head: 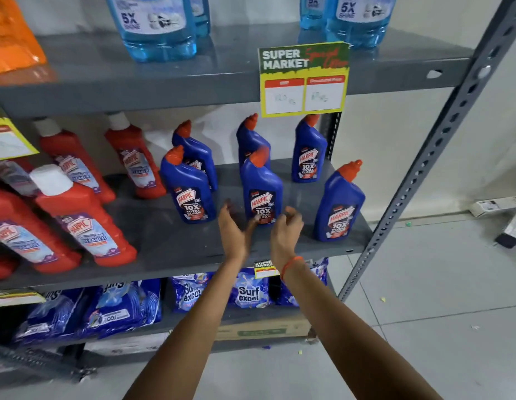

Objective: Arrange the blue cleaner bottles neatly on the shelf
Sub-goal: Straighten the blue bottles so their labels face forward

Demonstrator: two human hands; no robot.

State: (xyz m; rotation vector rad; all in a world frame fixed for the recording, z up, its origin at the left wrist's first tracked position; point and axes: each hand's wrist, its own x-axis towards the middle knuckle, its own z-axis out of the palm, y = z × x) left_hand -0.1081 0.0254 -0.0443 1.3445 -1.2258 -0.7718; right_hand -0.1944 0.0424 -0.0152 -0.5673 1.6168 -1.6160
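Note:
Several blue cleaner bottles with orange caps stand upright on the grey middle shelf (176, 246). One bottle (190, 186) is at front left, one (261, 180) at front centre and one (339, 203) near the shelf's right front corner; others (308, 148) stand behind. My left hand (233, 229) and my right hand (285, 229) hover on either side of the front centre bottle's base. Fingers of both hands are apart; the left fingertips look close to or touching the label. Neither hand holds a bottle.
Red cleaner bottles (80, 215) fill the shelf's left half. A price card (303, 79) hangs from the upper shelf, where light blue liquid bottles (156, 24) stand. Blue detergent packs (248, 290) lie below. A slotted upright post (424, 168) borders the right; small boxes (510, 226) lie on the floor.

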